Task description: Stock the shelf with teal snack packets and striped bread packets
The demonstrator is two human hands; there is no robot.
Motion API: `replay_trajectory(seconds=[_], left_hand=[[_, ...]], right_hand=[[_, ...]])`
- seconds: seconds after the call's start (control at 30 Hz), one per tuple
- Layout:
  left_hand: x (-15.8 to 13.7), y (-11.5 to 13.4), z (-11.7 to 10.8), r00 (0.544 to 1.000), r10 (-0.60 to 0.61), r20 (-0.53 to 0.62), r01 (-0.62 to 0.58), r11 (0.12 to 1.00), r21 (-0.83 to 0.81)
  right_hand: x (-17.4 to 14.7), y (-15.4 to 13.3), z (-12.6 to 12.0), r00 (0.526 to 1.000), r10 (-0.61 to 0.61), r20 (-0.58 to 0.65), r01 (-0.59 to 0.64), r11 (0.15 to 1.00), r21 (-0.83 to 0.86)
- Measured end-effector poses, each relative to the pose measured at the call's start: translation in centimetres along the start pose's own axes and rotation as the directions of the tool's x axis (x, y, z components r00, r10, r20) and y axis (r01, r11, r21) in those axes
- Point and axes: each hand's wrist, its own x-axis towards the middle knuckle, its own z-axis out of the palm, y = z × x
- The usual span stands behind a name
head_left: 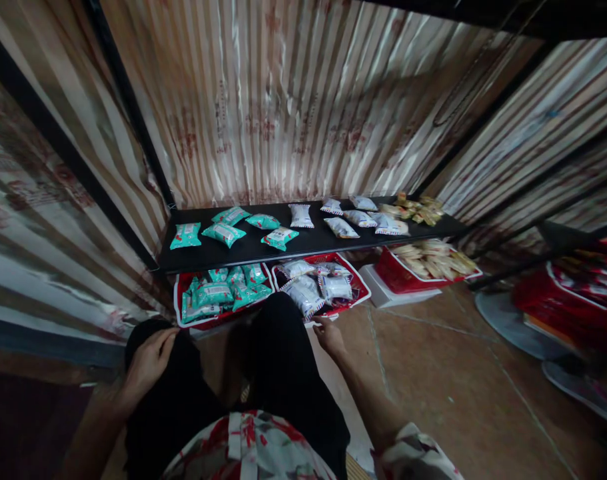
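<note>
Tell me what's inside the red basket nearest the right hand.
White packets lie heaped in that red basket. Whatever lies beneath the upper ones is covered, and the dark gaps between them are too dim to read.

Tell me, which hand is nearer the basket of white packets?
Right. The right hand is by the near edge of the white-packet basket; the left hand rests on the left leg, farther away.

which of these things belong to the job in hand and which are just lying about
Likely the job's: white packets, middle basket nearest the right hand, teal packets, left basket, shelf

Seemingly just there: far-right basket, white box, curtain
</note>
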Motion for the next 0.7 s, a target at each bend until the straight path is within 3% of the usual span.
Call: replay_trajectory(seconds=[0.1,0.3,0.7], left_hand=[[-1.3,0.1,0.1,0.993,0.092,-0.079,-0.087,0.995,0.054],[-1.7,-0.4,0.7,0.983,0.107,-0.148,-0.089,0.988,0.127],[-1.5,-0.1,0.3,0.989,0.101,-0.108,-0.083,0.984,0.157]], right_hand=[[0.4,0.6,1.1,0.996,-0.079,0.034,0.081,0.995,-0.062],[1.2,0.5,2.5,0.981,-0.179,0.081,0.189,0.971,-0.145],[1.9,-0.4,2.2,0.988,-0.152,0.02,0.153,0.978,-0.143]])
